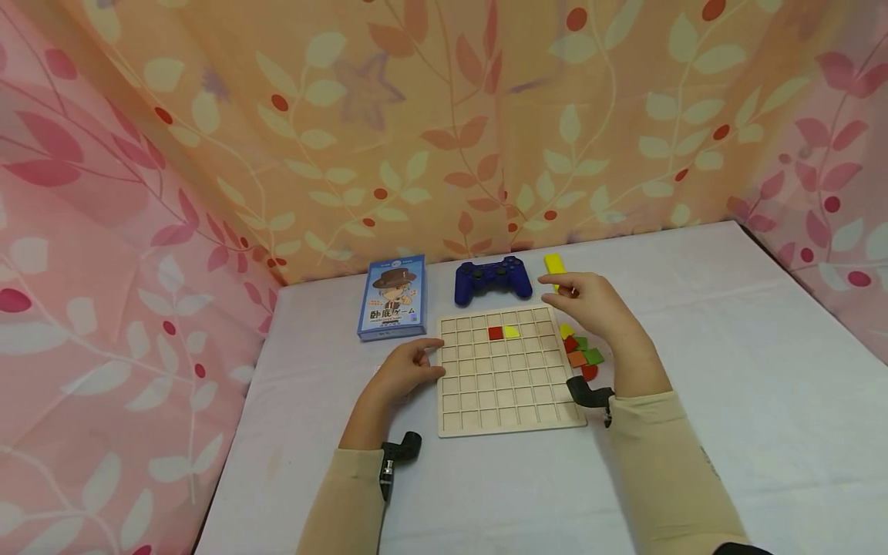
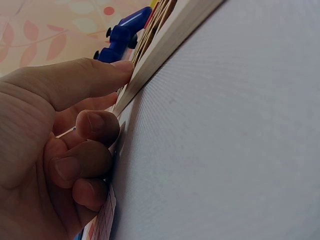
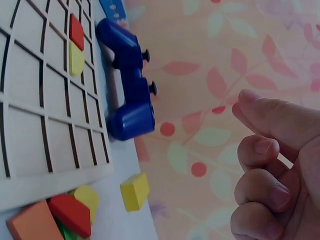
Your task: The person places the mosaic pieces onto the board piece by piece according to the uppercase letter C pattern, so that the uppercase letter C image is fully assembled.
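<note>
A wooden grid board (image 1: 479, 381) lies on the table, with a red square tile (image 1: 496, 333) and a yellow tile (image 1: 511, 332) side by side in two upper cells. My left hand (image 1: 404, 371) touches the board's left edge with thumb and index finger, its other fingers curled in. Above the table, beyond the board's upper right corner, hovers my right hand (image 1: 590, 304). Its thumb and index finger stretch forward with a gap between them, and nothing shows in it. Below that hand, loose tiles (image 1: 577, 359) in orange, green, red and yellow lie in a pile by the board's right edge.
Behind the board sits a blue game controller (image 1: 492, 277). A blue card-game box (image 1: 394, 297) lies to the left, and a yellow block (image 1: 553, 264) lies right of the controller. Floral curtains (image 1: 430, 139) hang along the table's back and sides.
</note>
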Demonstrator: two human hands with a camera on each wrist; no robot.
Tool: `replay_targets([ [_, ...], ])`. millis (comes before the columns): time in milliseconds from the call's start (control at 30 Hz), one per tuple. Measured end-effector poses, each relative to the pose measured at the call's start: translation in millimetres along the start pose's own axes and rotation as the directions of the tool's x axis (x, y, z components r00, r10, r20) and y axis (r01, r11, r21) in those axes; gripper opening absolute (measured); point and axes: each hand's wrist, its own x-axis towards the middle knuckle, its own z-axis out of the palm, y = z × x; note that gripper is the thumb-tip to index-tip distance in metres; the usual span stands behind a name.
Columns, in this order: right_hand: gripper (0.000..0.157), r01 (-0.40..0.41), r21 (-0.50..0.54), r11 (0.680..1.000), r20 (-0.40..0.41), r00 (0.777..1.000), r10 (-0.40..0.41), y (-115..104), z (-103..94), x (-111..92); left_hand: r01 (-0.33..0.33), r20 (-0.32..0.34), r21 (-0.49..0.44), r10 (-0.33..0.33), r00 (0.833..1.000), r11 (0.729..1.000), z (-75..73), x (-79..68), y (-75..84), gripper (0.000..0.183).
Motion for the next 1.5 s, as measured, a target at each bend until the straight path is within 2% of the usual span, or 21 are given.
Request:
replay_targets([
  [433,0.041,-0.146,-0.046,0.988,0.077,0.986,0.15,48.5,-11.2,1.4,0.018,0.005,-0.015,-0.018,1.0,1.0,1.1,-0.2,-2.1,0.056],
  [667,0.039,-0.258,-0.044,0.965,0.185,0.947,0.262,64.9,-9.8,-2.1,0.001,0.005,-0.001,-0.001,1.0,1.0,0.6,0.1,-2.6,0.055],
  [867,0.037,-0.253,0.009,0.967,0.269,0.932,0.242,69.3,-1.6,-1.3,-0.006,0.004,0.001,0.006,1.0,1.0,0.8,0.0,-3.3,0.055],
  [1000,0.037,-0.253,0.003,0.967,0.307,0.921,0.24,70.3,3.0,1.3,0.002,0.0,-0.011,-0.002,1.0,1.0,0.6,-0.9,-2.2,0.055],
  [1200,0.039,-0.297,-0.007,0.955,0.311,0.907,0.285,70.1,4.3,3.5,0.002,-0.009,-0.007,-0.003,1.0,1.0,0.7,-0.2,-1.9,0.055],
  [1500,0.039,-0.285,-0.06,0.957,0.249,0.924,0.291,70.6,2.5,2.4,-0.012,0.001,-0.002,0.012,1.0,1.0,-0.7,0.5,-0.9,0.056],
])
